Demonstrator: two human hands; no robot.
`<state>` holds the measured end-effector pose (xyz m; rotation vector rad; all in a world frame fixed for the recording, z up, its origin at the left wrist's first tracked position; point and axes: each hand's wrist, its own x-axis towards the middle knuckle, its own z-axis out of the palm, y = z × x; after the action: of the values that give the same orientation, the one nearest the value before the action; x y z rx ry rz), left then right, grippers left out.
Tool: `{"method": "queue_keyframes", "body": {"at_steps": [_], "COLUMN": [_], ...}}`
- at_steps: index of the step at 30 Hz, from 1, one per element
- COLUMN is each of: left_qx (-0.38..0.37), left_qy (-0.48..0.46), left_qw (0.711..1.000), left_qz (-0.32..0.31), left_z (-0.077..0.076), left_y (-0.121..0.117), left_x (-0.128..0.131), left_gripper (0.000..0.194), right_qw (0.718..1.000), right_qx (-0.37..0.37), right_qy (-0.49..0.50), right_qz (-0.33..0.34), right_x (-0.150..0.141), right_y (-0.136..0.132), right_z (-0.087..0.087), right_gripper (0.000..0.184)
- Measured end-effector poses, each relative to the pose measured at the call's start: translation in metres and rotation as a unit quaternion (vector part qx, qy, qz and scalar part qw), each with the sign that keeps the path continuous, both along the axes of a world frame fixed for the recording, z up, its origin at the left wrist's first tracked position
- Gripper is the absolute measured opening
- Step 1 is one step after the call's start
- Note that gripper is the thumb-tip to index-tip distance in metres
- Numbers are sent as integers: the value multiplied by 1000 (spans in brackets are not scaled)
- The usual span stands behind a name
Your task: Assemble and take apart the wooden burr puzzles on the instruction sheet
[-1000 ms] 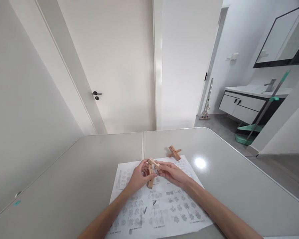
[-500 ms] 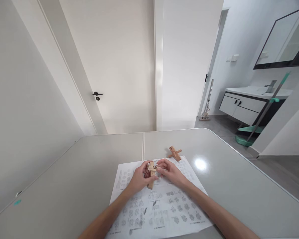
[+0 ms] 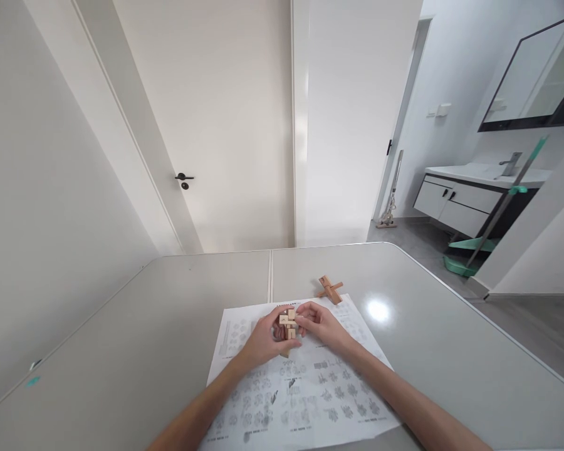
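Observation:
Between my two hands, above a printed sheet (image 3: 305, 401), is a small wooden burr puzzle (image 3: 288, 321) made of notched, pale blocks. My left hand (image 3: 267, 333) wraps round its left side, thumb below and fingers above and behind. The thumb and fingers of my right hand (image 3: 318, 321) pinch at the right side of the puzzle; the exact piece under the fingertips is hidden. Dark marks show on the block faces. Past my right hand, at the sheet's top edge, lie crossed wooden puzzle pieces (image 3: 329, 289) of a browner tone.
The pale grey table (image 3: 178, 326) has a seam running away from me and a bright light reflection at right. Beyond it stands a white door (image 3: 225, 125). On the right are a mop (image 3: 392, 194), a washbasin cabinet (image 3: 465, 194) and a green dustpan (image 3: 459, 266).
The puzzle has been turned in my hands, so more block ends face me. My hands have barely shifted. The crossed pieces and the sheet stay put.

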<state>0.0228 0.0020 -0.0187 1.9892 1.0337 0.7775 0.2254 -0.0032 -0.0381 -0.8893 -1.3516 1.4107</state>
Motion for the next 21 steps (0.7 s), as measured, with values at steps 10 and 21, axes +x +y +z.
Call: {"method": "queue_keyframes", "body": {"at_steps": [10, 21], "left_qx": [-37, -8], "left_qy": [-66, -61], "left_qw": [997, 998], "left_qz": [-12, -32], "left_z": [1, -5], "left_y": [1, 8], "left_x": [0, -3], "left_gripper": [45, 40], "right_qw": [1000, 999], "right_qx": [-4, -33], "right_qy": [4, 23], "right_qz": [12, 28], "right_x": [1, -1], "right_y": [-3, -4], "right_z": [2, 5], "right_gripper": [44, 43]}}
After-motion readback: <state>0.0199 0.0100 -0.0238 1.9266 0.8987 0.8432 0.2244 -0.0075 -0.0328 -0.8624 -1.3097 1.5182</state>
